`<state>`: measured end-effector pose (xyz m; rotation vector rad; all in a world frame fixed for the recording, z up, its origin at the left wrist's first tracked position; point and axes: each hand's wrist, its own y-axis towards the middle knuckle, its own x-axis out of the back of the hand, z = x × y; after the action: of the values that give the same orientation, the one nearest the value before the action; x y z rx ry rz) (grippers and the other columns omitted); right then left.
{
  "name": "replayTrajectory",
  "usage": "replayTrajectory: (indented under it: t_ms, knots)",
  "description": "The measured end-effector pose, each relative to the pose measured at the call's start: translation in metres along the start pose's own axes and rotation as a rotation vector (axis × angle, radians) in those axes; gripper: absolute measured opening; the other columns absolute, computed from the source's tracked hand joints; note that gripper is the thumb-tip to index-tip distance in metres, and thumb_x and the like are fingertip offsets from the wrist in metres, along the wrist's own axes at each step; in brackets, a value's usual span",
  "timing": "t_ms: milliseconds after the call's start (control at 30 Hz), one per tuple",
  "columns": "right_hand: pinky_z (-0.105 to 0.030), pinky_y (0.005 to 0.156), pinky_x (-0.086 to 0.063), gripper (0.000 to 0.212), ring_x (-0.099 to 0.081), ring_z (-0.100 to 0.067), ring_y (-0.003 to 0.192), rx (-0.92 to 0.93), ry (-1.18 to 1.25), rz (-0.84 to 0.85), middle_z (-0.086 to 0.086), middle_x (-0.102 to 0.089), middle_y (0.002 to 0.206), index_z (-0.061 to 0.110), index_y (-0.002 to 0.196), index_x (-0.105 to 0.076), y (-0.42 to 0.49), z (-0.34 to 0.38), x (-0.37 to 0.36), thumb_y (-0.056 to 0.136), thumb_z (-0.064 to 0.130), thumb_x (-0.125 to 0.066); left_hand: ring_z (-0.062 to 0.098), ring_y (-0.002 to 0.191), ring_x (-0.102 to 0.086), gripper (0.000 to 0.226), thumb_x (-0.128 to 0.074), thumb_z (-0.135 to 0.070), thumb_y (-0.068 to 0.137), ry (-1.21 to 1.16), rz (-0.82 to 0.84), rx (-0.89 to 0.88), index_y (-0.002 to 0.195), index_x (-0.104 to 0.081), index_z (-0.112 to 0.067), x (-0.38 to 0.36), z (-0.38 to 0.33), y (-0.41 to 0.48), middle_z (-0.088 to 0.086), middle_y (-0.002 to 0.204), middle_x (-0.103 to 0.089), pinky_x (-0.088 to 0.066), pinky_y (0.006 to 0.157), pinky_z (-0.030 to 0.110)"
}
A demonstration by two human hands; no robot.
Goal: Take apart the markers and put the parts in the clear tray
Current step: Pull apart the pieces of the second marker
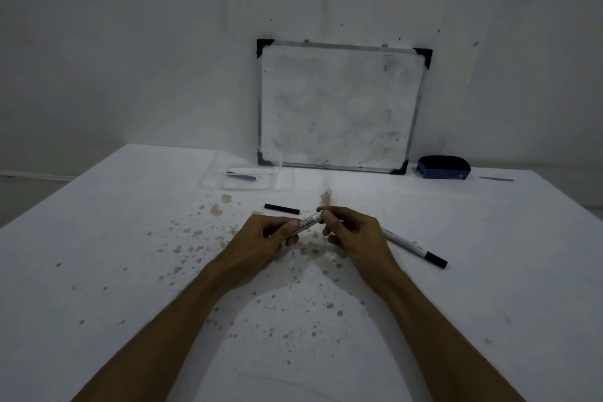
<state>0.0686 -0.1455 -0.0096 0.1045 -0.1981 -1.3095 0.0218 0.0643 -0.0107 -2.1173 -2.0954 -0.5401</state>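
My left hand (266, 235) grips the barrel of a white marker (308, 221) just above the table. My right hand (350, 232) pinches that marker's far end with thumb and forefinger. A loose black cap (282, 208) lies on the table just beyond my hands. A second white marker (414, 246) with a black cap lies flat to the right, partly hidden under my right hand. The clear tray (212, 176) sits at the back left and holds a couple of small marker parts (243, 175).
A small whiteboard (336, 108) leans against the wall at the table's back edge. A dark blue eraser (443, 167) lies to its right, and a thin strip (496, 178) further right. The white table (98, 254) is speckled with stains.
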Motion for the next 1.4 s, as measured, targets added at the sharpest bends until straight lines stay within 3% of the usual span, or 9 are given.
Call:
replayTrajectory:
  t_ms: [167,267,367,467,600,900,1100,1267,1400]
  knots:
    - [-0.018,0.063,-0.052,0.023,-0.066,-0.005,0.069,-0.044,0.035,-0.033,0.004,-0.077,0.084,0.023,0.114,-0.078,-0.003,0.005,-0.003,0.097,0.034,-0.067,0.014,0.048,-0.041,0.037,-0.054,-0.036,0.106,0.062,-0.043,-0.002,0.08,-0.074,-0.019,-0.01,-0.005,-0.001,-0.006,0.054,-0.055,-0.034,0.048,0.029]
    - [-0.021,0.068,-0.055,0.027,-0.066,-0.006,0.075,-0.02,0.089,-0.123,0.004,-0.079,0.099,0.028,0.124,-0.07,-0.008,0.012,-0.013,0.1,0.036,-0.061,0.013,0.048,-0.046,0.038,-0.053,-0.039,0.106,-0.125,-0.082,0.086,0.1,-0.075,-0.008,-0.021,-0.012,0.001,0.001,0.064,-0.055,-0.037,0.046,0.027]
    - [-0.02,0.067,-0.056,0.031,-0.07,-0.007,0.077,-0.021,0.06,-0.178,0.002,-0.077,0.103,0.03,0.128,-0.062,-0.014,0.021,-0.013,0.099,0.041,-0.061,0.013,0.084,-0.078,0.03,-0.053,-0.033,0.107,-0.245,-0.118,0.12,0.119,-0.074,-0.015,-0.031,-0.027,0.005,0.002,0.094,-0.078,-0.059,0.076,0.026]
    - [-0.019,0.063,-0.056,0.034,-0.073,-0.015,0.085,-0.034,-0.075,-0.176,-0.001,-0.073,0.108,0.027,0.125,-0.059,-0.016,0.026,-0.008,0.096,0.043,-0.065,0.011,0.11,-0.075,0.029,-0.055,-0.034,0.107,-0.342,-0.146,0.122,0.122,-0.073,-0.017,-0.039,-0.04,0.013,-0.002,0.107,-0.082,-0.056,0.099,0.029]
    - [-0.02,0.062,-0.051,0.046,-0.073,-0.014,0.088,-0.11,-0.061,-0.222,0.004,-0.071,0.102,0.029,0.123,-0.051,-0.019,0.032,-0.009,0.089,0.053,-0.07,0.014,0.118,-0.071,0.031,-0.053,-0.036,0.107,-0.328,-0.127,0.13,0.121,-0.071,-0.016,-0.05,-0.045,0.03,-0.003,0.112,-0.081,-0.047,0.114,0.04]
    - [-0.019,0.08,-0.055,0.032,-0.07,-0.003,0.086,-0.132,-0.335,-0.266,0.005,-0.078,0.101,0.02,0.112,-0.077,-0.009,0.024,0.039,0.089,0.043,-0.074,0.01,0.117,-0.071,0.031,-0.052,-0.033,0.108,-0.363,-0.056,0.184,0.122,-0.067,-0.011,-0.087,-0.051,0.073,-0.003,0.115,-0.081,-0.046,0.115,0.037]
    - [-0.029,0.077,-0.057,0.03,-0.073,-0.02,0.087,-0.193,-0.676,-0.492,-0.001,-0.079,0.099,0.02,0.107,-0.078,0.033,0.028,0.086,0.087,0.042,-0.073,0.009,0.106,-0.066,0.041,-0.058,-0.048,0.101,0.307,-0.207,0.004,0.13,-0.063,-0.02,-0.107,-0.024,0.07,-0.008,0.118,-0.071,-0.051,0.089,0.024]
    - [-0.028,0.066,-0.047,0.026,-0.072,-0.031,0.089,-0.32,-0.859,-0.549,-0.011,-0.077,0.098,0.009,0.101,-0.076,0.066,0.006,0.123,0.088,0.031,-0.071,0.025,0.14,-0.048,0.056,-0.058,-0.049,0.098,0.661,-0.041,-0.127,0.141,-0.059,-0.014,-0.108,0.003,0.069,0.006,0.152,-0.054,-0.035,0.119,0.037]
    - [-0.028,0.065,-0.045,0.026,-0.072,-0.031,0.086,-0.334,-0.879,-0.556,-0.011,-0.075,0.094,0.006,0.096,-0.074,0.077,-0.014,0.127,0.089,0.031,-0.071,0.022,0.149,-0.039,0.057,-0.053,-0.049,0.102,0.698,-0.038,-0.129,0.148,-0.053,-0.014,-0.109,0.007,0.069,0.005,0.16,-0.046,-0.026,0.123,0.034]
